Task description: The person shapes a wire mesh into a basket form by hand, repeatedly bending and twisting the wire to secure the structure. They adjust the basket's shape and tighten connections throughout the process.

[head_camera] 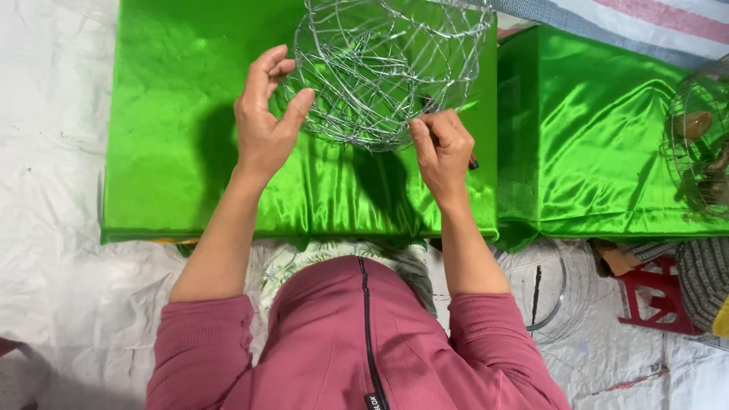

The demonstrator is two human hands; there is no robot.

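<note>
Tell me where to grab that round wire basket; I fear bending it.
Grip the wire basket by its lower rim wires, one hand on each side, coming from below. The left hand and right hand already sit there, where wires bunch thickest; the open mesh higher up looks likelier to bend.

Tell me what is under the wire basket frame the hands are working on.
Under the wire basket frame lies a block covered in shiny green cloth, visible through the open mesh. The left hand steadies the rim; the right hand pinches the lower edge. Whatever the cloth covers is hidden.
</note>
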